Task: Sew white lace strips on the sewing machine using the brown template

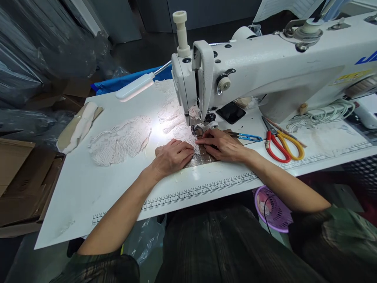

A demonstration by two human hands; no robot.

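We log a white table [79, 200], the machine [250, 59] at its far side, and lace [186, 135] partly beneath that, between the hands. Left hand [172, 156] lies palm down, fingers close and gently bent over the lace; right hand [222, 145] arches, index finger reaching its edge. Whether either pinches, we cannot tell.

From here I count two hands [173, 155] [226, 144], one sewing machine [250, 55], at least two lace pieces [120, 142], one pair of scissors [274, 144], one thread snipper [249, 137], one gooseneck lamp [135, 87]
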